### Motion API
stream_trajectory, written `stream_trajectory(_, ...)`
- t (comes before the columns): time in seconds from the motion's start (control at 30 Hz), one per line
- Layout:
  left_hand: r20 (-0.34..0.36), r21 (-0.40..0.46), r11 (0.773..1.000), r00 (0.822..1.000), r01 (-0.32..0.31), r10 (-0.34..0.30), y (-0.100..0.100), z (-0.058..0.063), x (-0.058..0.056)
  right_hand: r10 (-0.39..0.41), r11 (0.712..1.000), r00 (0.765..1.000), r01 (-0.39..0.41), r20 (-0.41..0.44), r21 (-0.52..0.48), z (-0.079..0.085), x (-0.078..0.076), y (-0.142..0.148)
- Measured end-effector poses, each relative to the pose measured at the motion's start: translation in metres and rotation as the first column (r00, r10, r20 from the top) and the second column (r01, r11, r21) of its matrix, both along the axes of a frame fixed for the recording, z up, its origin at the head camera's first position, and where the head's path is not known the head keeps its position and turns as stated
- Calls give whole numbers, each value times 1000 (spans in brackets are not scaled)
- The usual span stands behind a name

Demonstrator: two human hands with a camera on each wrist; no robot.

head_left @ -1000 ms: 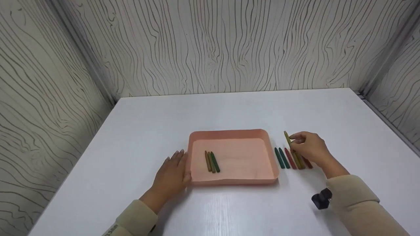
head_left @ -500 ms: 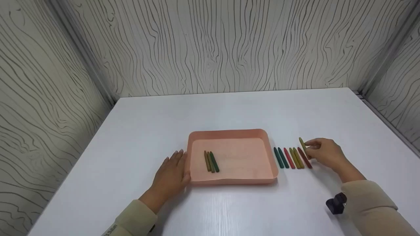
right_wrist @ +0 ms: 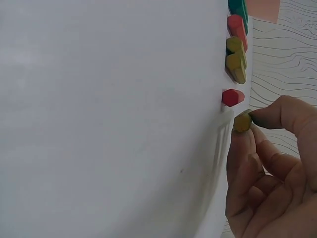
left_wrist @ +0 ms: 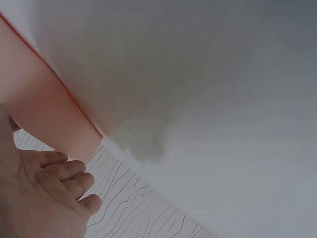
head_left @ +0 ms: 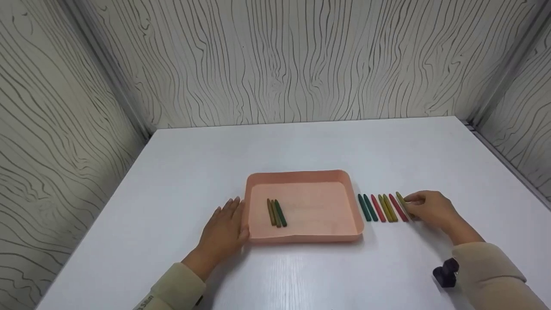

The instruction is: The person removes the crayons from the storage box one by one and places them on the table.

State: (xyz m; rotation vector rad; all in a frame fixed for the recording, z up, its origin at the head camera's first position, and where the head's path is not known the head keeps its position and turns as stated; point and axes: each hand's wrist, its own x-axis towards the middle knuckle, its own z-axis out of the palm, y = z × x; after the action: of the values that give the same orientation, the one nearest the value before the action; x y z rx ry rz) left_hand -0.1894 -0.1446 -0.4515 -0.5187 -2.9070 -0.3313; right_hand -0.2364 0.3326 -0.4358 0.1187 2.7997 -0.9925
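My right hand (head_left: 434, 210) pinches a yellow-green crayon (head_left: 400, 199) between thumb and fingers, low at the right end of a row of crayons. In the right wrist view the crayon's hexagonal end (right_wrist: 242, 122) shows between the fingertips, beside a red crayon (right_wrist: 232, 97). The row also holds two dark green crayons, another red crayon (head_left: 378, 208) and two yellow-green ones (head_left: 388, 209) side by side. Fingers extended, my left hand (head_left: 222, 228) lies against the left wall of a pink tray (head_left: 308, 237); in the left wrist view its fingers (left_wrist: 69, 168) are slightly bent beside that wall.
Inside the tray, toward its left side, lie a brown, an olive and a dark green crayon (head_left: 280, 212). The white table (head_left: 275, 148) is bounded by wood-grain patterned panels (head_left: 275, 64) at the back and sides. A black device (head_left: 445, 273) sits at the right wrist.
My right hand has carried the yellow-green crayon rightward past the last red crayon and lowered it to the row's right end. The left hand and tray have hardly moved.
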Motion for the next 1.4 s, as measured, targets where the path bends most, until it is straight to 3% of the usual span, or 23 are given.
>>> stream_trajectory(0.4,14,0,1000,1000,-3,3,0,-1,0,43,999,999,-43,1,24,-4,2,0)
stream_trajectory(0.7,21,2,1000,1000,0,0,0,-1,1,51,997,998,-49,-22,61,2,4,1)
stream_trajectory(1.13,15,5,1000,1000,-6,5,-2,-4,0,62,953,983,-6,-173,304,22,7,3)
stream_trajectory(1.4,24,8,1000,1000,-2,2,-1,-1,1,21,936,963,76,-268,344,35,7,-2)
